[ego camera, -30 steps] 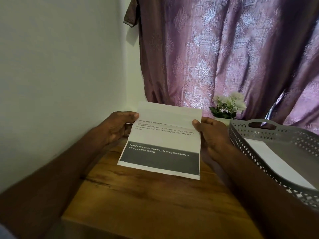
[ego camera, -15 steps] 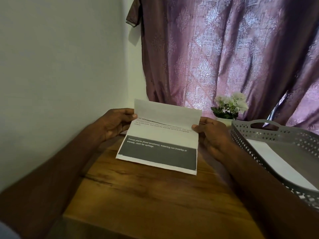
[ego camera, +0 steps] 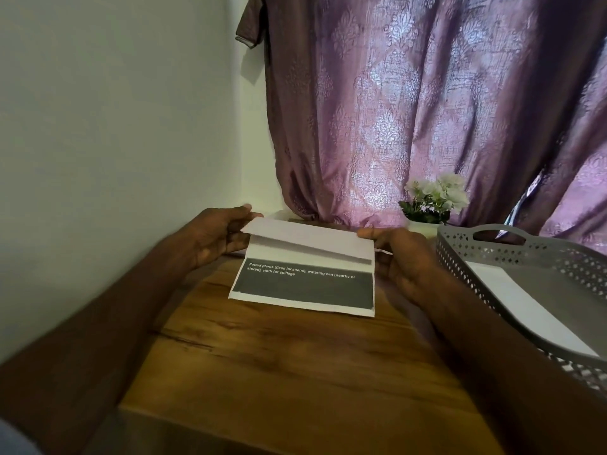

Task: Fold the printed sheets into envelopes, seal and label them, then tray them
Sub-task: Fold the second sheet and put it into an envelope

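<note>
A printed sheet (ego camera: 303, 284) with a dark grey band and white text lies over the far part of the wooden table (ego camera: 295, 362). Its top flap is folded forward and down, covering the upper text. My left hand (ego camera: 213, 238) pinches the flap's left corner between thumb and fingers. On the other side, my right hand (ego camera: 399, 257) pinches the right corner of the flap. A grey perforated tray (ego camera: 512, 244) with handle cut-outs stands to the right, and a white envelope (ego camera: 522, 307) lies flat inside it.
A white wall runs close along the left side of the table. A purple patterned curtain (ego camera: 410, 110) hangs behind. A small pot of white flowers (ego camera: 433, 200) stands at the back, between the sheet and the tray.
Both hands have brought the sheet's top flap forward and down, so it now hides the lines of text above the dark band. The sheet's lower edge stays on the table.
</note>
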### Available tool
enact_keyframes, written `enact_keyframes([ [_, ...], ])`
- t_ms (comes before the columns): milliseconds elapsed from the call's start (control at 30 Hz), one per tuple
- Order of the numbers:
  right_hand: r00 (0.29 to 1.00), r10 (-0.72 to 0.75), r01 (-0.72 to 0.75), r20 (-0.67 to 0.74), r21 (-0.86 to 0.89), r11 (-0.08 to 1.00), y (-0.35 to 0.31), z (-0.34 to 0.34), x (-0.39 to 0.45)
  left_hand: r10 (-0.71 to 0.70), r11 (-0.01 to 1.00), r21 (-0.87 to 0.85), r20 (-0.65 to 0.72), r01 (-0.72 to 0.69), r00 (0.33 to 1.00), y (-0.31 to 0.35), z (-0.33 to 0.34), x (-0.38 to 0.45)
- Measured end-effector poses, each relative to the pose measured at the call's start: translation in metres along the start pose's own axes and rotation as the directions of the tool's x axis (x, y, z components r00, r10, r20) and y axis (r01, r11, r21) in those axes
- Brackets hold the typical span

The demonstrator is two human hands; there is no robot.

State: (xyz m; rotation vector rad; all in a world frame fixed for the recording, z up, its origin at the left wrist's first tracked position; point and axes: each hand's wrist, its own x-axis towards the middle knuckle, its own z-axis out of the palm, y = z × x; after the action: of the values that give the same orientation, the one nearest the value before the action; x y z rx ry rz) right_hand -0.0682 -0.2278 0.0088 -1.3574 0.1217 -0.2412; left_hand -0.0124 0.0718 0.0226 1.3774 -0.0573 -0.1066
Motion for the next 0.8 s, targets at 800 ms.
enact_keyframes([
  [800,0.99,-0.123,0.125,-0.063,0.029,0.992,0.001,-0.003,0.002,-0.057,0.968,0.248,0.091,0.033,0.994,-0.006,0.003,0.003],
])
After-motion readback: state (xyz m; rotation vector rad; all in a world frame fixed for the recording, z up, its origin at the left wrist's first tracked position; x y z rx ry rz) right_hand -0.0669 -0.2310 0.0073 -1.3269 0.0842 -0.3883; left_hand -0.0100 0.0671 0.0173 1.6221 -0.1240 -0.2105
